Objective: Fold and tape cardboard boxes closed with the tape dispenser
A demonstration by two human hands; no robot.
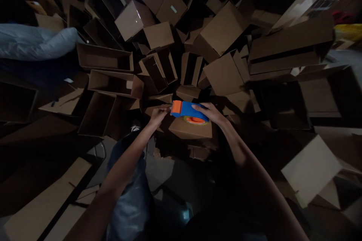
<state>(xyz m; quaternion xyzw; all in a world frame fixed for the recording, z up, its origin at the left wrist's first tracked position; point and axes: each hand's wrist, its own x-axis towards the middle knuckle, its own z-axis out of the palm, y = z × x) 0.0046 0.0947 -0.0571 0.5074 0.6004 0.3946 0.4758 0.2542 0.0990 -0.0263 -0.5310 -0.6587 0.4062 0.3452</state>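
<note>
- Nearest, below the small box (189,130): the person's lap in bluish trousers (128,199), with both bare forearms reaching forward over it.
- Lower left of the small box: flat cardboard sheets (42,203) lie on the floor.
- Tape dispenser (187,109): blue body with orange fittings, held over the top of the small box near its far edge. The dim light does not show whether the two touch.
- Right hand (211,113): fingers curled closed over the blue body, a full grip taken from the right side of the small box.
- Left hand (158,115): fingertips drawn together on the orange end, at the left of the small box. It is a narrow pinch; I cannot tell whether a tape end lies between them.
- Orientation: the dispenser's long axis runs left to right across the small box, nearly level and dipping slightly to the right. The orange end points to the person's left, and the roll sits under the right-hand end.
- Judgement on handling: the work appears to be taping. It is best done with the dispenser flat and in line with the seam, the left hand anchoring and the right drawing evenly. A tilt would likely wrinkle the tape.
- Beyond the small box: a dense heap of open boxes (113,83), mouths facing many ways.
- Far left of the small box: a pale bag (34,41).
</note>
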